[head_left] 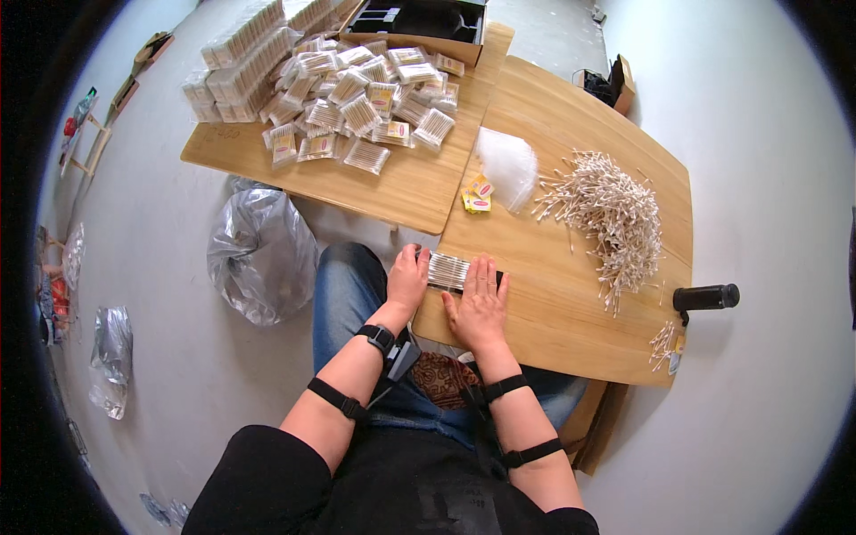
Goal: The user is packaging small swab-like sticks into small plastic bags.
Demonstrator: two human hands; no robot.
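At the near edge of the wooden table, a row of cotton swabs [448,271] lies side by side on a small black tray [501,275]. My left hand [408,278] has its fingers curled round the tray's left end. Flat across the swabs' right side rests my right hand [481,308], fingers stretched out. Beyond the hands are a few small yellow cards [478,193] and a fan of clear plastic bags [508,166]. To the right spreads a large loose heap of cotton swabs [615,218].
Packed swab bags [361,116] pile up on the far-left tabletop [410,192], beside stacked bundles [241,76] and an open box [419,22]. A black cylinder [706,297] sticks out past the right edge near stray swabs [661,346]. A plastic sack [261,254] stands on the floor.
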